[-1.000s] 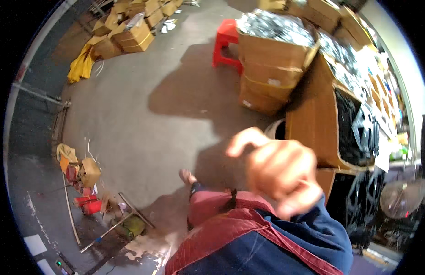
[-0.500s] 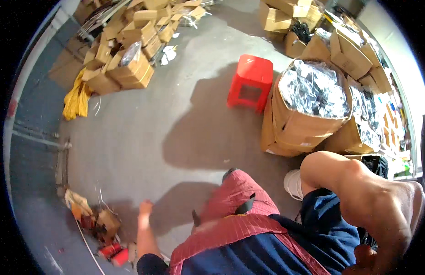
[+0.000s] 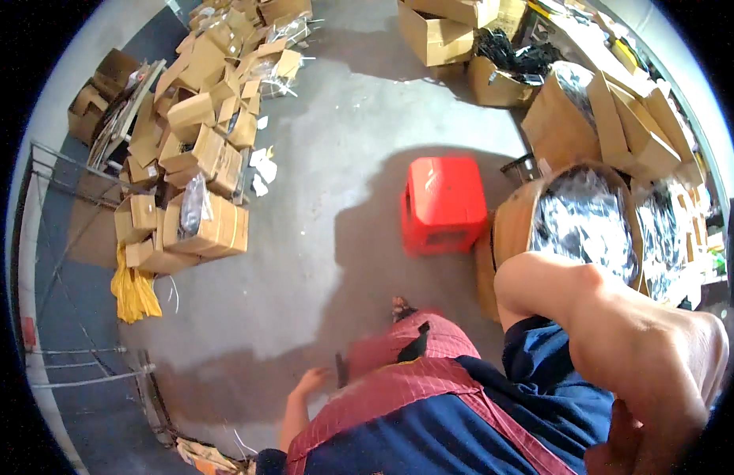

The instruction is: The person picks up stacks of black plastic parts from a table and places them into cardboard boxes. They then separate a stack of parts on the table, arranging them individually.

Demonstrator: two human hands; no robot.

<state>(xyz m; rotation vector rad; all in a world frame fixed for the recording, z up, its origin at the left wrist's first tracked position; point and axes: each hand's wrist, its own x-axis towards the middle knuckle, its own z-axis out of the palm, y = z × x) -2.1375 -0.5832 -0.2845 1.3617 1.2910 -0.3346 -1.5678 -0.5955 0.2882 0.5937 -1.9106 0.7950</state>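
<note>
I stand on a grey concrete floor in a red apron over blue clothes. My left hand point(image 3: 307, 384) hangs at my side, low and small in the view, fingers loose with nothing in them. My right arm is bent and raised close to the camera, its elbow pointing towards a round cardboard box of shiny plastic bags point(image 3: 580, 222). My right hand point(image 3: 620, 439) is at the lower right rim, mostly cut off, so its grip is unclear. A red plastic stool point(image 3: 442, 202) stands on the floor in front of my feet.
A heap of cardboard boxes point(image 3: 201, 182) lies at the left, with a yellow bundle point(image 3: 133, 289) beside a metal frame point(image 3: 66, 237). More boxes point(image 3: 438, 32) and a box of black parts point(image 3: 509, 59) stand at the back. Stacked cartons point(image 3: 636, 127) line the right.
The view swung over the floor and the red stool now sits closer. My right hand, first held up before the camera, dropped out to the lower right; my left hand came into sight.
</note>
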